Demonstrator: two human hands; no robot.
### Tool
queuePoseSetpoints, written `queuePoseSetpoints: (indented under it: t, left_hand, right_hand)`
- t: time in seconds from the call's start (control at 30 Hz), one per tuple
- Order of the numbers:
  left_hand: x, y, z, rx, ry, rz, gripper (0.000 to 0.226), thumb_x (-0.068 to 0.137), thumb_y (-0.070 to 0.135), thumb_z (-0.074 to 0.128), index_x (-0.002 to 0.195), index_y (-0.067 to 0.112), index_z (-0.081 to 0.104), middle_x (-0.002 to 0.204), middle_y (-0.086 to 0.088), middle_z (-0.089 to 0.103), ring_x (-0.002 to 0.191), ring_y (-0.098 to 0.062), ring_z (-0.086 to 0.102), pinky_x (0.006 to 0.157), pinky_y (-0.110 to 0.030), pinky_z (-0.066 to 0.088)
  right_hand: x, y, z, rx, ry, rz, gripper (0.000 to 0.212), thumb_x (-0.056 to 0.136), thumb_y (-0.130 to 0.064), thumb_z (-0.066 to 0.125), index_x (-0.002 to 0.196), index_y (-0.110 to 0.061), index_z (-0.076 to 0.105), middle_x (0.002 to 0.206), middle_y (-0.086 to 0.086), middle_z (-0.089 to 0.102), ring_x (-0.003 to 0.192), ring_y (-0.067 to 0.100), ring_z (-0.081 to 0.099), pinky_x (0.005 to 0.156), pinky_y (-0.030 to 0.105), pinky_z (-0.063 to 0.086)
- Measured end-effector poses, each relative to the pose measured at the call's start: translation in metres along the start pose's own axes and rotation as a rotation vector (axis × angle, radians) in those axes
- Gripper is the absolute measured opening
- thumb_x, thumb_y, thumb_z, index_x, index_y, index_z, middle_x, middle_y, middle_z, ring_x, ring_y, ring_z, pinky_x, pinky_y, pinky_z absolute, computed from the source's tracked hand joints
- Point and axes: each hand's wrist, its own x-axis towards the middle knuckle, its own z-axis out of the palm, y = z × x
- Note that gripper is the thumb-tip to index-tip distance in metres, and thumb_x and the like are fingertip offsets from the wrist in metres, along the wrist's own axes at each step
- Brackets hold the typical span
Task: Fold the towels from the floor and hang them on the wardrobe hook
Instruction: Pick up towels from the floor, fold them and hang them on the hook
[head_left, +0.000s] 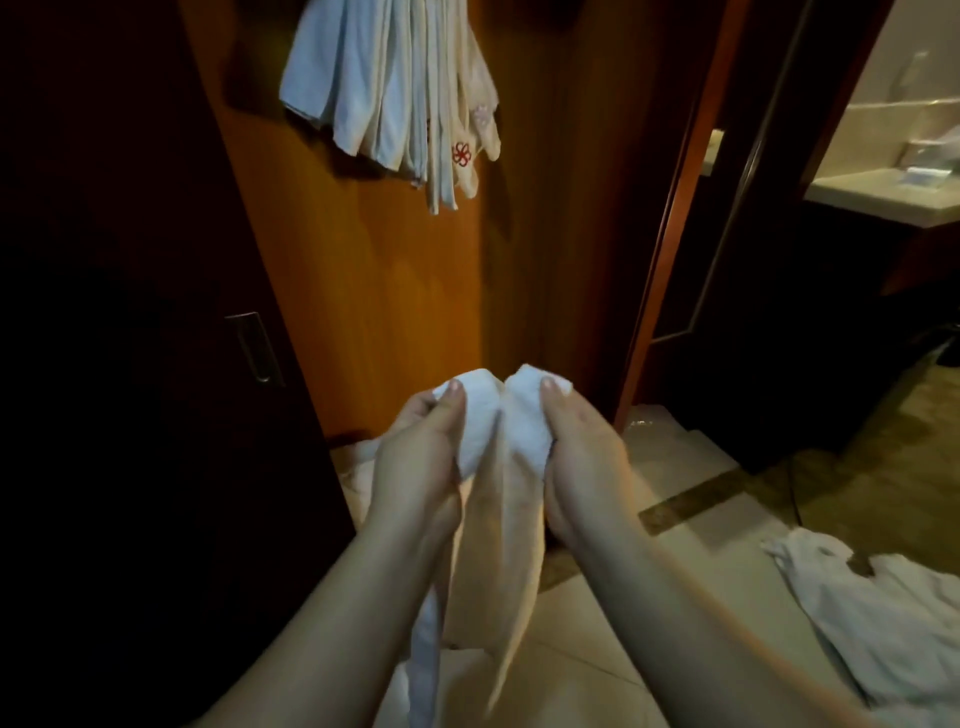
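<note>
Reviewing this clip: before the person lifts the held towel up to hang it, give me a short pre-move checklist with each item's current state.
1. Left hand grips one top corner of the held towel: ok.
2. Right hand grips the other corner: ok.
3. Corners brought together, fold halved: ok, the two bunches touch.
4. Lower edges aligned: cannot tell, the hanging part runs out of view.
5. Free space on the hook: cannot tell, the hanging towels cover it.
6. All floor towels done: not ok, a white towel on the floor remains.
</note>
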Motion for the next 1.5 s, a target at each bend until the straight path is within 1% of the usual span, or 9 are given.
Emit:
queuePoseSetpoints:
  t: [0.2,0.33,0.43,0.57,0.87,0.97,1.07,1.2,1.5]
  left_hand:
    - [-0.020,-0.007,-0.001,0.174,-0.106,0.068,0.022,0.103,0.038,0.050,0.111,0.028,0.067,0.100,0.001,0.076,0.094,-0.018,0.074,0.082,-0.041,0.061]
    - [-0.033,-0.007,-0.002,0.347,-0.202,0.116,0.027,0.099,0.052,0.037,0.104,0.045,0.063,0.086,0.043,0.064,0.084,0.023,0.060,0.065,-0.001,0.048]
    - [-0.033,-0.008,-0.009,0.304,-0.291,0.061,0.062,0.091,0.063,0.028,0.127,0.029,0.065,0.115,0.014,0.073,0.111,0.002,0.065,0.099,-0.025,0.050]
    - [-0.030,-0.008,-0.013,0.161,-0.347,0.026,0.071,0.098,0.057,0.019,0.135,0.015,0.061,0.130,-0.005,0.068,0.129,-0.014,0.057,0.115,-0.042,0.037]
    - [-0.012,-0.012,-0.025,0.271,-0.336,0.153,0.035,0.104,0.038,0.042,0.119,0.028,0.073,0.122,0.012,0.070,0.120,-0.001,0.060,0.098,-0.023,0.049]
    - [0.004,-0.013,-0.035,0.503,-0.125,0.369,0.021,0.098,0.025,0.060,0.110,0.038,0.071,0.114,0.022,0.068,0.108,0.005,0.062,0.082,-0.015,0.052]
    - [0.020,-0.011,-0.044,0.898,-0.239,0.404,0.049,0.091,0.037,0.070,0.127,0.060,0.047,0.118,0.052,0.037,0.112,0.017,0.042,0.084,-0.013,0.037]
    - [0.038,-0.006,-0.049,1.163,-0.404,0.337,0.056,0.085,0.046,0.072,0.110,0.081,0.035,0.129,0.034,0.036,0.126,-0.002,0.033,0.095,-0.029,0.033]
    - [0.045,0.015,-0.070,1.727,-0.482,0.511,0.011,0.089,0.040,0.068,0.094,0.032,0.062,0.102,0.011,0.046,0.110,-0.019,0.040,0.099,-0.036,0.036]
  right_hand:
    - [-0.013,0.013,0.013,-0.253,-0.035,-0.218,0.020,0.102,-0.045,0.049,0.112,-0.054,0.063,0.104,-0.030,0.071,0.099,-0.007,0.066,0.081,0.015,0.054]
    - [-0.019,0.015,0.013,-0.289,-0.077,-0.264,0.033,0.094,-0.055,0.045,0.119,-0.048,0.065,0.102,-0.033,0.068,0.099,-0.012,0.062,0.077,0.002,0.045]
    - [-0.018,0.016,0.012,-0.258,-0.143,-0.257,0.031,0.088,-0.057,0.050,0.118,-0.056,0.058,0.108,-0.046,0.061,0.108,-0.021,0.055,0.081,-0.004,0.039]
    - [-0.012,0.017,0.011,-0.235,-0.149,-0.297,0.029,0.096,-0.047,0.054,0.124,-0.050,0.059,0.110,-0.044,0.063,0.110,-0.019,0.056,0.082,-0.003,0.040]
    - [0.011,0.012,-0.005,-0.355,-0.106,-0.393,0.026,0.101,-0.043,0.046,0.111,-0.046,0.070,0.101,-0.021,0.073,0.094,0.000,0.069,0.073,0.014,0.053]
    - [0.021,0.003,-0.017,-0.445,-0.108,-0.401,0.021,0.096,-0.045,0.048,0.101,-0.050,0.067,0.100,-0.030,0.069,0.093,-0.008,0.065,0.071,0.005,0.046]
    - [0.028,-0.006,-0.026,-0.513,-0.149,-0.423,0.019,0.094,-0.047,0.046,0.100,-0.050,0.064,0.099,-0.031,0.067,0.092,-0.008,0.064,0.070,0.005,0.045]
    - [0.032,-0.014,-0.037,-0.546,-0.236,-0.443,0.021,0.096,-0.038,0.048,0.099,-0.050,0.064,0.102,-0.029,0.068,0.096,-0.006,0.064,0.075,0.007,0.046]
    - [0.040,-0.023,-0.081,-0.737,-0.195,-0.492,0.018,0.096,-0.045,0.043,0.097,-0.053,0.059,0.100,-0.036,0.063,0.093,-0.009,0.061,0.070,0.014,0.043]
